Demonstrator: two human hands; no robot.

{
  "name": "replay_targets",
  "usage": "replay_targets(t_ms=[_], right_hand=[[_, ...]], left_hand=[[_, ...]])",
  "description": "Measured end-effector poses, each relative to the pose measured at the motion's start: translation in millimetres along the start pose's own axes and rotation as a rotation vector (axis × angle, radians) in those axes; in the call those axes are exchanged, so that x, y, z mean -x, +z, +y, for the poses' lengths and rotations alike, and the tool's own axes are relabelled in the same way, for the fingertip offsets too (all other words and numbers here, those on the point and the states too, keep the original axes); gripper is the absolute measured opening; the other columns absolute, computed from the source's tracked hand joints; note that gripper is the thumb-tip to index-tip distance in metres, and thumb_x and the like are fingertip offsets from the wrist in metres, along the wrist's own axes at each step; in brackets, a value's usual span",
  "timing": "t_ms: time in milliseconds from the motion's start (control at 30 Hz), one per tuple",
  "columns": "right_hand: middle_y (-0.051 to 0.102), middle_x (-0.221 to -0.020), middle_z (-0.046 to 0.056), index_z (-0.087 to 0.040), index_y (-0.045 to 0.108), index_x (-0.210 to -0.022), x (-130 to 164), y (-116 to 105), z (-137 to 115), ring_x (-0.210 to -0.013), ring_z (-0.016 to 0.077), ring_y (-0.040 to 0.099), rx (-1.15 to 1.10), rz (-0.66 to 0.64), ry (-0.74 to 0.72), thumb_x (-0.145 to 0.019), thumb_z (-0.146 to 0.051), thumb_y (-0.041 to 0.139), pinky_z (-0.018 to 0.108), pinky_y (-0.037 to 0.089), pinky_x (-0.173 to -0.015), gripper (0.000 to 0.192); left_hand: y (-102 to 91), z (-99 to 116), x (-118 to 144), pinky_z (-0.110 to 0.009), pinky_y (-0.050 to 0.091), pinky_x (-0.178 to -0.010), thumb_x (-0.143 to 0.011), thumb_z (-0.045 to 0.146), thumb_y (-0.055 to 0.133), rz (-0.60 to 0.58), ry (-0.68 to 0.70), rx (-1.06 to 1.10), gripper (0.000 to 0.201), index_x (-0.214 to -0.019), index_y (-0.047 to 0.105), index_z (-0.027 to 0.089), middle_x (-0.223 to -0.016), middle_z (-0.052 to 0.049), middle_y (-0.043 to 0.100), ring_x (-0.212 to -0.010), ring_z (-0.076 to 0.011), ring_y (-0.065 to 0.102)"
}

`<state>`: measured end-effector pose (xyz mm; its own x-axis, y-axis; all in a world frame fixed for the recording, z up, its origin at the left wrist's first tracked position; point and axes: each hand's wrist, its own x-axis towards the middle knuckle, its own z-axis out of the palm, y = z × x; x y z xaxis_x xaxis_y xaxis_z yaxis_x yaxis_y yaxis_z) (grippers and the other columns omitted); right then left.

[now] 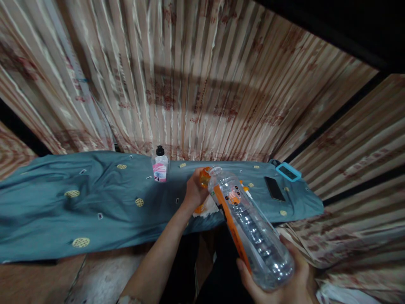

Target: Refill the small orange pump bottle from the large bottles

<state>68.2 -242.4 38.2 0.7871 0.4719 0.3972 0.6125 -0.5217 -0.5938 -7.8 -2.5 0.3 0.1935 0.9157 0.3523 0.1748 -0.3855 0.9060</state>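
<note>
A large clear plastic bottle point(249, 226) with an orange label lies tilted across my view, its mouth up and to the left. My right hand point(291, 274) is wrapped around its base end. At the mouth, my left hand point(196, 189) grips a small see-through orange object point(205, 177). Whether this is a cap or a small container, I cannot tell. Below that hand are a crumpled white piece point(211, 207) and another bit of orange, partly hidden. Behind the big bottle shows a thin white-and-orange item point(247, 193), mostly covered.
A teal patterned cloth point(110, 202) covers the long surface ahead. On it stands a pink-labelled bottle point(160, 166) with a black top. To the right lie a dark phone point(274, 188) and a blue-framed device point(288, 172). A striped curtain point(190, 84) hangs behind.
</note>
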Motion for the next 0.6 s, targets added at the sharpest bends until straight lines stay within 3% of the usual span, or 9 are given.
replay_targets(t_ms=[233,600], right_hand=[[0.068,-0.114,0.019,-0.018,0.043,-0.135,2,4,-2,-0.09,0.0451,0.07,-0.047,-0.007,0.086,-0.052,-0.086,0.058,0.055,0.054,-0.072,0.109],[0.061,-0.128,0.022,-0.017,0.046,-0.135,3,17,7,-0.112,0.0499,0.06,-0.22,-0.076,0.237,-0.044,-0.077,0.072,0.061,0.046,-0.091,0.112]], left_hand=[[1.0,-3,0,-0.034,0.053,-0.084,-0.075,0.025,0.068,0.012,0.025,0.0,0.034,-0.107,0.059,0.02,-0.105,-0.006,0.073,-0.094,-0.0229,0.07],[-3.8,-3,3,-0.034,0.053,-0.081,-0.074,0.032,0.071,-0.006,0.034,0.062,0.036,-0.106,0.058,0.02,-0.101,-0.005,0.074,-0.089,-0.0221,0.07]])
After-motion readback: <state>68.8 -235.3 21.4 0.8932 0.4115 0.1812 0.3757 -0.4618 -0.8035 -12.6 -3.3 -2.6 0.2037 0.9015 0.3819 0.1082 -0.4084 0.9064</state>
